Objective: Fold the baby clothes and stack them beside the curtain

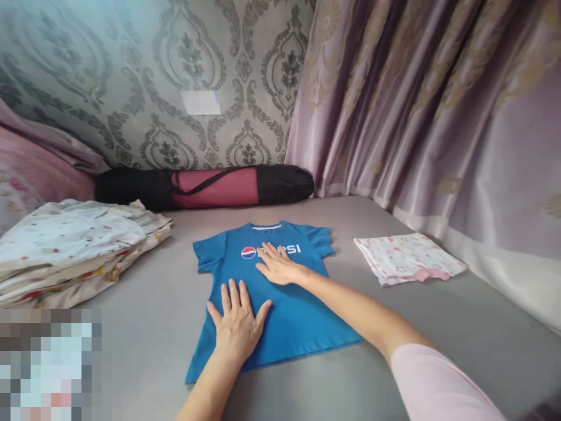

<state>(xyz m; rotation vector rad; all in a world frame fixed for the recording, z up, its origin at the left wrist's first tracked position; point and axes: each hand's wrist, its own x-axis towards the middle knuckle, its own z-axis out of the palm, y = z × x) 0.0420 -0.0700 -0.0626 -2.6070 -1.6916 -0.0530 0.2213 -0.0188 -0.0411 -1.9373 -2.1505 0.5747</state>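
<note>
A blue T-shirt (298,316) with a white printed word and a round logo lies spread flat on the grey sheet (144,351), its collar pointing away from me. My left hand (239,324) rests palm down on the lower left part of the shirt, fingers spread. Higher up, my right hand (278,266) lies flat across the chest and covers part of the lettering. Neither hand grips the cloth.
Light patterned cloths (74,245) are piled at the left. A folded white and pink cloth (407,257) lies to the right. Along the patterned wall sits a long black and red bag (214,187). Purple curtains (421,105) hang at the right. The lower left corner is pixelated.
</note>
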